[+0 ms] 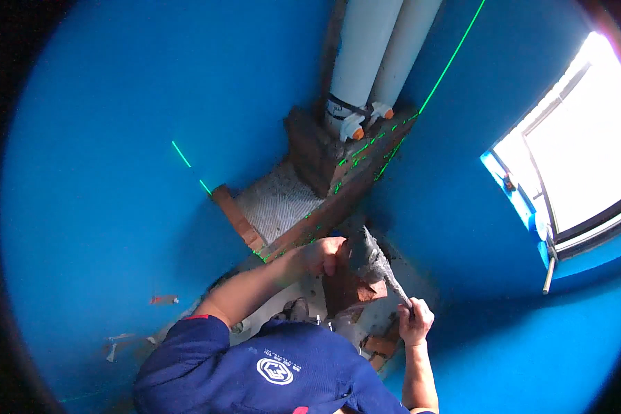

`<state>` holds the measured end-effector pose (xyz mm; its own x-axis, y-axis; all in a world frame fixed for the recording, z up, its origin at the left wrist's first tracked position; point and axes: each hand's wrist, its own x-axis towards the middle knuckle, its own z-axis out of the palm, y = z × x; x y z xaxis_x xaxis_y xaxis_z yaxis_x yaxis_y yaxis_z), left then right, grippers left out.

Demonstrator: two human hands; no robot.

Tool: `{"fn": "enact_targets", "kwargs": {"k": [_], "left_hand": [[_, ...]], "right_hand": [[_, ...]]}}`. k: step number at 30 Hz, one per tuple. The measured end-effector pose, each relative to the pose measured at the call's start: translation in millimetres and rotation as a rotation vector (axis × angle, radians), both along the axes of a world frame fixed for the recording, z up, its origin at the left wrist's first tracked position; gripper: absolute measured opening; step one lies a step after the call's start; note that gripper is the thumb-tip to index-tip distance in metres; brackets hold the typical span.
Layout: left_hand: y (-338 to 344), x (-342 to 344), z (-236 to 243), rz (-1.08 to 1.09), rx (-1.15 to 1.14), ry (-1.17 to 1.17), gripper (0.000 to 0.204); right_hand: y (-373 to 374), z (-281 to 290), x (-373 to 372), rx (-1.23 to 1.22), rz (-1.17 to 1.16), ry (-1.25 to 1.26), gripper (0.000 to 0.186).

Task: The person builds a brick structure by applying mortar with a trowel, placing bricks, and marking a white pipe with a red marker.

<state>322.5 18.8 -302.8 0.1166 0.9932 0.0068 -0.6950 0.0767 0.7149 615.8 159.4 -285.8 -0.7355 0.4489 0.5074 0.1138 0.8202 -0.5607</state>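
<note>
My left hand [324,254] is closed on a reddish brick [345,293], held over the floor in the lower middle, its upper part partly hidden. My right hand [415,323] grips the handle of a trowel [396,288], whose blade is loaded with grey mortar [366,255] and lies over or against the brick. Beyond my hands a low brick ledge [352,214] with green laser lines borders a grey patch with combed ridges [276,196], closed on the left by a short row of bricks [236,217].
Two white vertical pipes [362,48] with orange-capped fittings rise from a mortar-covered box [309,152] in the corner. Blue walls [103,172] surround me, crossed by laser lines. A bright window [566,152] is at the right. Brick pieces [379,345] lie on the floor by my feet.
</note>
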Motion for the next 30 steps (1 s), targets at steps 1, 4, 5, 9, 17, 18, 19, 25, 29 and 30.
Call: {"fn": "enact_targets", "kwargs": {"k": [1,4,5,9,17,18,19,25,29,30], "left_hand": [[-5,0,14,-0.013,0.016,-0.083,0.055],[-4,-21,-1,-0.088,0.289,-0.145,0.057],[0,-35,-20,-0.169,0.533,-0.135,0.061],[-29,-21,71,0.223,0.225,-0.079,0.07],[-29,-5,109,0.969,0.157,0.49,0.053],[-25,-2,114,0.956,0.165,0.495,0.053],[-21,4,122,0.985,0.099,0.442,0.052],[-10,14,139,1.008,0.144,0.394,0.046],[-12,17,147,0.986,0.188,0.278,0.044],[-12,15,143,1.008,0.164,0.265,0.045]], "right_hand": [[-3,4,-1,0.027,-0.022,-0.003,0.015],[-11,6,2,0.001,-0.046,0.009,0.014],[-16,5,4,-0.065,-0.064,0.007,0.012],[-42,17,15,-0.375,-0.219,0.138,0.018],[-86,74,-34,-0.679,-0.068,0.158,0.011],[-86,68,-38,-0.681,-0.107,0.16,0.012],[-87,63,-43,-0.642,-0.11,0.168,0.014],[-92,68,-63,-0.216,-0.152,0.088,0.015],[-87,60,-60,-0.202,-0.221,0.113,0.013],[-89,58,-59,-0.226,-0.206,0.096,0.015]]}}
